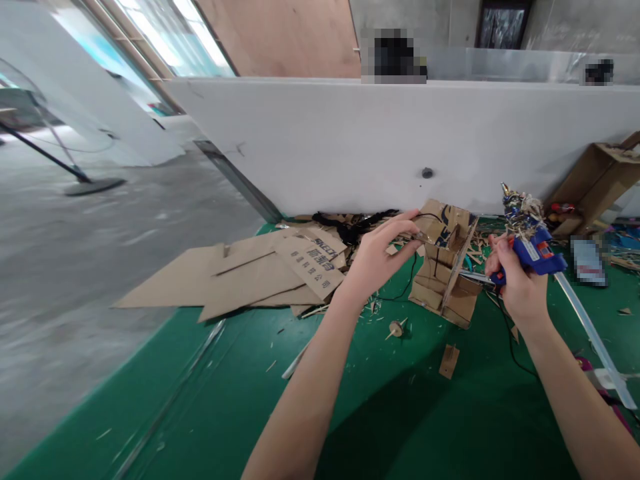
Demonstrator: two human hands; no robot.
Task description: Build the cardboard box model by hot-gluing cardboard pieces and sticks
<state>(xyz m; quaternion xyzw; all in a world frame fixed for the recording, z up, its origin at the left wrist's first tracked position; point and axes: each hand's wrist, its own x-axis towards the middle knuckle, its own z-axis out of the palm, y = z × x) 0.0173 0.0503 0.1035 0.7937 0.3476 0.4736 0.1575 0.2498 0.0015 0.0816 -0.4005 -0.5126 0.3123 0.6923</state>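
My right hand (520,287) is wrapped round a blue hot glue gun (536,255), its nozzle tilted upward and covered in stringy bits. A long clear glue stick (593,333) sticks out behind it. At the middle of the table stands a small cardboard structure (447,280) with upright walls and a raised top panel. My left hand (383,250) has its thumb and fingers closed on the left edge of that top. A thin black cord hangs near the fingertips. Below the structure lie a small cardboard wheel (396,329) with sticks through it and a small cardboard strip (449,361).
Flat cardboard sheets (250,273) spread over the green table (210,413) on the left, some overhanging its edge. A white partition (325,147) closes off the back. A brown cardboard box (595,180) and a phone (589,261) are at right. Wood scraps lie around.
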